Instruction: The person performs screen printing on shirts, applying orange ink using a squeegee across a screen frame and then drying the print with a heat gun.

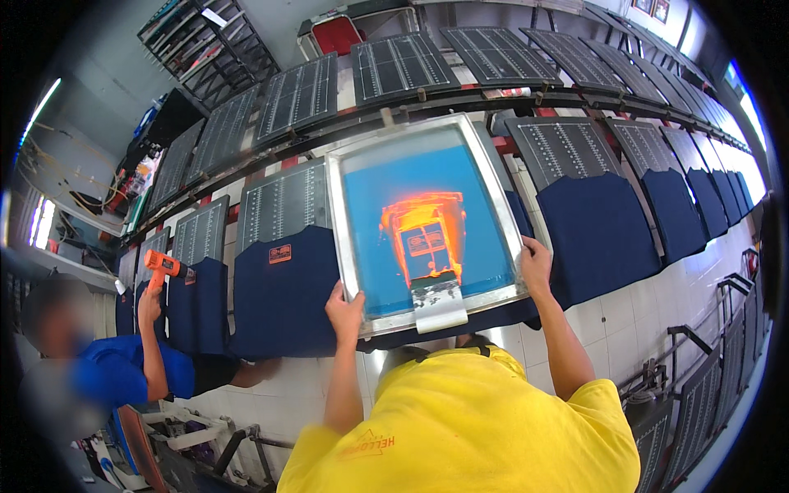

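Observation:
My left hand [345,311] grips the near left side of a screen printing frame [334,189], and my right hand [537,264] grips its right side. The frame is silvery with blue mesh. Bright orange ink [419,207] is smeared over a small rectangular design in its middle. A squeegee [441,306] with a pale metallic handle leans on the frame's near edge, its dark blade end toward the ink; neither hand touches it. Navy fabric shows beneath and around the frame. What lies directly under the mesh is hidden.
Navy shirts lie on sloping boards on both sides; one on the left [288,287] bears a small orange print. A co-worker [123,370] in blue holds an orange heat gun [164,264] at the left. Grey boards [403,66] line the far rail. More racks [699,394] stand at right.

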`<state>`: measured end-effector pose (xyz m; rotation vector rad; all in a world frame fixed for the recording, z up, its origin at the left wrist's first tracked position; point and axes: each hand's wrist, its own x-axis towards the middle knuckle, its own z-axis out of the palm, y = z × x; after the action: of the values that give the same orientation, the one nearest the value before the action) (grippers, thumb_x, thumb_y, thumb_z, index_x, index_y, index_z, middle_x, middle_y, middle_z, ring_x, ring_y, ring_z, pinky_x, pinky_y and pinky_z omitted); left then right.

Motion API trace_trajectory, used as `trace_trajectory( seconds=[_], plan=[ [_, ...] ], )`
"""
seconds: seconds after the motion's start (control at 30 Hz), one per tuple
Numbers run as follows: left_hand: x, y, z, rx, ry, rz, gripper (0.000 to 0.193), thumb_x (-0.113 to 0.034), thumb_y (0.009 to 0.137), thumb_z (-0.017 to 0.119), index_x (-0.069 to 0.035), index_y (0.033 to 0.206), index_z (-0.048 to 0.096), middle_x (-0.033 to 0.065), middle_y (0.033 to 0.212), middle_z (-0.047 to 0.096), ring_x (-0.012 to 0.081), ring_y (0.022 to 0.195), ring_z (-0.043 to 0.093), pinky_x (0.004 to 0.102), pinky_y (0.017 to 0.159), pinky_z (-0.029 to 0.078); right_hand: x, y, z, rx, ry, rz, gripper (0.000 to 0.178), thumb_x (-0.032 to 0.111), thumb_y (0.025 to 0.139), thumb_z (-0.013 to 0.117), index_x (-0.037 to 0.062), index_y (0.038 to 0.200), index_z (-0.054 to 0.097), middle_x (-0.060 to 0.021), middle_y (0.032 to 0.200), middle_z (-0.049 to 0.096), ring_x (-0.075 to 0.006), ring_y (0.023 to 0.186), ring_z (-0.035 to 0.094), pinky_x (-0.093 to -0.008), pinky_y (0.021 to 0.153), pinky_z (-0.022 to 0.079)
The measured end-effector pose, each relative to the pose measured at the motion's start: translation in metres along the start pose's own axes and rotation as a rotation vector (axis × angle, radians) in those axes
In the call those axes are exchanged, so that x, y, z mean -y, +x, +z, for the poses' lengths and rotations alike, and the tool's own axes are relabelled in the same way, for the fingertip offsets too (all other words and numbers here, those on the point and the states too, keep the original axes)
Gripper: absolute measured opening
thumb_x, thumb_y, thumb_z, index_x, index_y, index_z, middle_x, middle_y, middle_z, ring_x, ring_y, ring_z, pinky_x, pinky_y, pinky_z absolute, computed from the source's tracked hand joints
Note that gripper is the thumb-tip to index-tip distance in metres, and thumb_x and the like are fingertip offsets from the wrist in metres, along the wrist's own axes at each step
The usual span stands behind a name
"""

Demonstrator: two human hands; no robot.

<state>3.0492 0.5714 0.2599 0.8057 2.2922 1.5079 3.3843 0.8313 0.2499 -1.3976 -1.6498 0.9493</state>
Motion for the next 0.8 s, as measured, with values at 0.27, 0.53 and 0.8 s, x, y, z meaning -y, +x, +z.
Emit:
trace_trajectory(
  seconds=[0.27,0.53,0.8],
  plan=[
    [-0.028,0.026,0.056,-0.005,0.231,0.011,0.062,-0.022,0.071,0.076,0.012,0.121,0.063,0.0249,0.091,0.072,0.0295,0.086,0.072,0.0362,0.081,0.053,-0.045,0.046,-0.021,-0.037,-0.052,0.001,0.031,0.005,0.087,0.055,-0.0039,0.113,0.070,-0.0224,0.104,0.072,-0.0328,0.101,0.070,-0.0377,0.091,0.052],
    [-0.026,0.053,0.073,-0.037,0.302,0.037,0.069,-0.024,0.069,0.077,0.013,0.125,0.060,0.0271,0.090,0.072,0.0297,0.083,0.072,0.0365,0.079,0.053,-0.046,0.079,-0.008,-0.017,-0.054,-0.014,0.029,0.005,0.088,0.055,-0.0046,0.111,0.070,-0.0245,0.106,0.072,-0.0358,0.103,0.069,-0.0394,0.092,0.051],
    [-0.017,0.061,0.082,-0.055,0.359,0.034,0.066,-0.022,0.070,0.077,0.012,0.124,0.061,0.0225,0.086,0.072,0.0251,0.080,0.070,0.0348,0.079,0.053,-0.028,0.084,-0.010,-0.016,-0.076,-0.007,0.028,0.003,0.088,0.053,-0.0052,0.110,0.070,-0.0244,0.103,0.072,-0.0375,0.101,0.069,-0.0409,0.090,0.052]
  ],
)
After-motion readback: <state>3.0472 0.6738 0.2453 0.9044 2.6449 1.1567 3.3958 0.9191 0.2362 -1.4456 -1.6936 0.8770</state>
